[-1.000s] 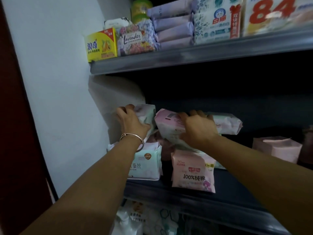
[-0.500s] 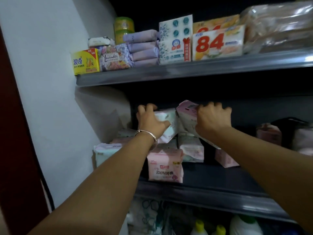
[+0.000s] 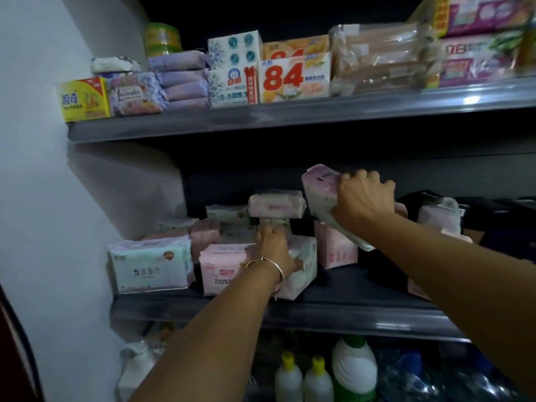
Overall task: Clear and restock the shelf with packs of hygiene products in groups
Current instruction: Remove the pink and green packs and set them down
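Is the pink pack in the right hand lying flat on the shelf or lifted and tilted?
Lifted and tilted. The right hand grips the pink pack clear of the middle shelf, its top edge leaning left.

On the middle shelf (image 3: 290, 307), hygiene packs crowd the left end against the wall (image 3: 43, 198). One pack (image 3: 150, 266) stands at the front left, the "100%" pack (image 3: 223, 269) just right of it, more stacked behind. The left hand (image 3: 272, 250) rests among them; the right hand (image 3: 364, 198) holds a tilted pack (image 3: 320, 192) above, further right. Boxes line the upper shelf (image 3: 261, 120); bottles (image 3: 319, 378) stand below.
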